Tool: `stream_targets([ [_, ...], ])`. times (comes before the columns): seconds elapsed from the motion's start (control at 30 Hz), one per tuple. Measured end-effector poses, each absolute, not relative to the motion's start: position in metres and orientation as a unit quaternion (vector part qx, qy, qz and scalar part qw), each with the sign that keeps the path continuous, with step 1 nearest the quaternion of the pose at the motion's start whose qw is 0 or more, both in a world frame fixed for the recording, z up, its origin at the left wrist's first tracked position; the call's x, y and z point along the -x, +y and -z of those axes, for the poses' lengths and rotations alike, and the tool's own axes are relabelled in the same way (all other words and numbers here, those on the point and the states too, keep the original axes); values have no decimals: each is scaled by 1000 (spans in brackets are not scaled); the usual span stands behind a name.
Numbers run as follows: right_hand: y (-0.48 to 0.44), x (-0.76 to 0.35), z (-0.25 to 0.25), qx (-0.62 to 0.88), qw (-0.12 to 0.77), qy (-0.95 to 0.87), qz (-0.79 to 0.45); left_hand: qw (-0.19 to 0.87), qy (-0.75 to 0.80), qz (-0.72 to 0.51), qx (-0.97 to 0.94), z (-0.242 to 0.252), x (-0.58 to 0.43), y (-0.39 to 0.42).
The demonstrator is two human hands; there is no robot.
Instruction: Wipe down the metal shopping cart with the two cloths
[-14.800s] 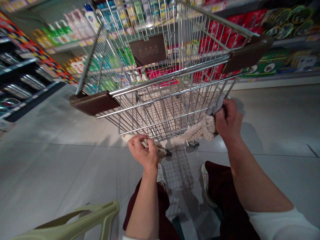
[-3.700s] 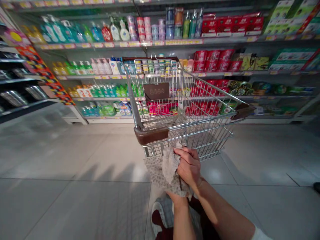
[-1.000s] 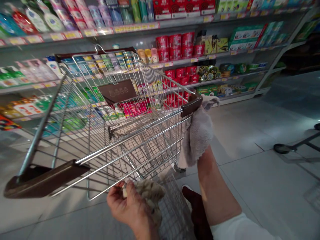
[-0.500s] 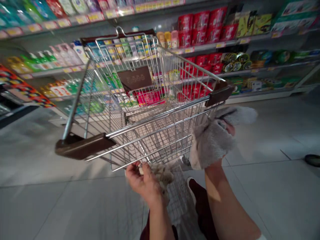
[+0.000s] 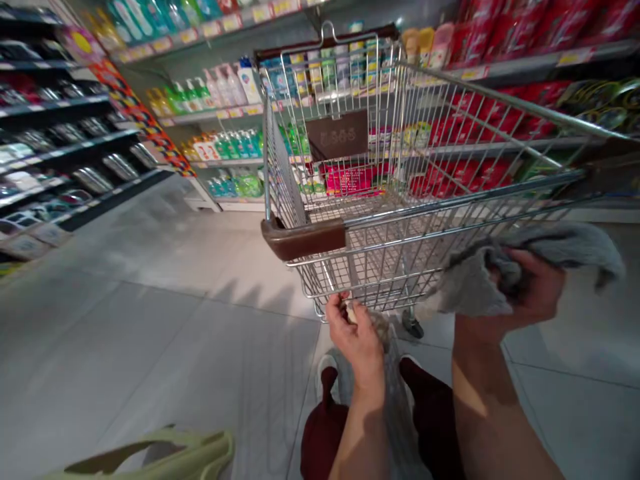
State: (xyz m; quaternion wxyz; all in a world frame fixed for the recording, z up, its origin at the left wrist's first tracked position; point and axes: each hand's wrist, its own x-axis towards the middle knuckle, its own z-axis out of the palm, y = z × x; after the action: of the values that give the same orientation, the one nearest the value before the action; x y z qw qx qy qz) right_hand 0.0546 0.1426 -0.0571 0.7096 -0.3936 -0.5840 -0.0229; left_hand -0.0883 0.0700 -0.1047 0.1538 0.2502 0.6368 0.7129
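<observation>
A metal wire shopping cart (image 5: 400,230) with brown plastic corners stands before me. My left hand (image 5: 357,340) is closed around a crumpled beige cloth (image 5: 381,327), its fingertips at the bottom wire on the cart's near side; whether they also grip the wire is hard to tell. To the right, my right hand (image 5: 540,287) grips a bunched grey cloth (image 5: 473,287) beside the cart's near right side. Part of that cloth hangs over the back of the hand. The cart's basket shows bare wire mesh.
Shelves of pump bottles (image 5: 225,87) and red packs (image 5: 530,40) stand behind the cart. Metalware fills a dark shelf unit (image 5: 100,147) at left. A yellow-green plastic object (image 5: 210,453) lies on the floor at lower left. A cart wheel (image 5: 413,325) sits near my feet.
My view has swung left, so the cart and both hands appear further right. The grey cloth is bunched differently in my right hand. Both hands keep their cloths.
</observation>
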Motion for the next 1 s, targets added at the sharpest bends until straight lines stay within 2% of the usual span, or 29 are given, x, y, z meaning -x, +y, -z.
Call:
stream_targets([
  [0.1, 122, -28, 50, 420, 709, -562, 65, 151, 642, -708, -252, 105, 85, 66],
  [0.17, 114, -17, 48, 434, 675, -595, 55, 150, 649, -702, -253, 107, 82, 63],
  [0.3, 105, -14, 44, 455, 671, -584, 49, 134, 664, -682, -277, 112, 76, 55],
  [0.53, 90, -6, 31, 416, 612, -673, 18, 95, 669, -651, -346, 116, 63, 43],
  [0.67, 92, -36, 14, 446, 585, -664, -138, 78, 661, -640, -384, 119, 55, 41],
  [0.77, 94, -63, -2, 470, 499, -690, -233, 60, 650, -630, -421, 119, 49, 41],
  [1.0, 102, -67, -10, 416, 294, -808, -295, 77, 644, -589, -482, 116, 45, 36],
])
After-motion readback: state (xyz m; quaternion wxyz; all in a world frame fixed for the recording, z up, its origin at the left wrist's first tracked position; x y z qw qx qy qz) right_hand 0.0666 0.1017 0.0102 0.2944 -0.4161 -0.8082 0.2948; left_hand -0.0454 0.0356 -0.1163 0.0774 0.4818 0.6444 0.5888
